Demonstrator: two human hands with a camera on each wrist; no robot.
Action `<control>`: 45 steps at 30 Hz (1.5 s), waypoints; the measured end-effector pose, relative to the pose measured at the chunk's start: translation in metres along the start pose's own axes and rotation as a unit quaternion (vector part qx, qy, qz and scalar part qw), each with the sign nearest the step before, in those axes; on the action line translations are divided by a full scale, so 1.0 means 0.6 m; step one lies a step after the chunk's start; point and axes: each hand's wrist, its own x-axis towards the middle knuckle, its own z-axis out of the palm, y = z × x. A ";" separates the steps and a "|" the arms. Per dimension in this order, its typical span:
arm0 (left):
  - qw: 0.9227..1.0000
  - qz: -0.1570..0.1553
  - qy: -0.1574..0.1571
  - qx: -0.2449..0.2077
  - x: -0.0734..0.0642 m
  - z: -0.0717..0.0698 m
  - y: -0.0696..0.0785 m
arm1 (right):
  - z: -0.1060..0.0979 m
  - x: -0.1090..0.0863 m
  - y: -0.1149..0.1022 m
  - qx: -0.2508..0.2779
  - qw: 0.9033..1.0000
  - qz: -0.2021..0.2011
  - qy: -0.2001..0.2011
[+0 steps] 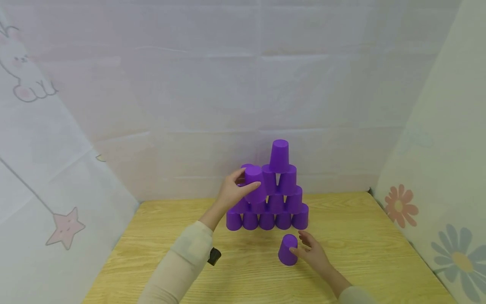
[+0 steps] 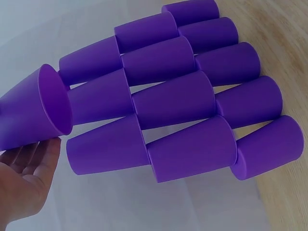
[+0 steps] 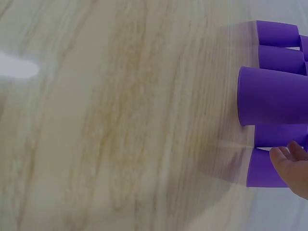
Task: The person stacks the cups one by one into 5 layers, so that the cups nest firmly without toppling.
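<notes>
Purple cups, mouth down, are stacked in a stepped pyramid on the table, with a top cup (image 1: 280, 156) standing right of the stack's middle. My left hand (image 1: 234, 189) grips another purple cup (image 1: 255, 188) by its sides, mouth down, and it overlaps the left part of the pyramid in the head view. In the left wrist view, the held cup's rim (image 2: 55, 98) shows beside the upper stacked cups (image 2: 94, 60). A loose cup (image 1: 287, 251) stands upside down in front of the pyramid. My right hand (image 1: 313, 255) is at its right side, fingers spread apart and thumb overlapping the cup's edge.
The bottom row (image 1: 266, 220) has several cups side by side on the wood-grain table (image 1: 243, 278). A small black object (image 1: 214, 256) shows beside my left sleeve. A pale cloth wall (image 1: 197, 126) rises behind the stack, with printed side walls left and right.
</notes>
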 end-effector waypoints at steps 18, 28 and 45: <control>0.998 -0.015 0.060 0.010 0.086 -0.025 0.016 | 0.031 0.005 0.016 -0.020 1.000 0.003 0.023; 0.997 -0.042 0.065 0.006 0.111 -0.025 0.012 | 0.035 0.003 0.016 -0.001 1.000 -0.005 0.011; 0.996 -0.073 0.046 -0.013 0.136 -0.003 0.008 | 0.039 0.002 0.019 0.001 1.000 -0.010 0.023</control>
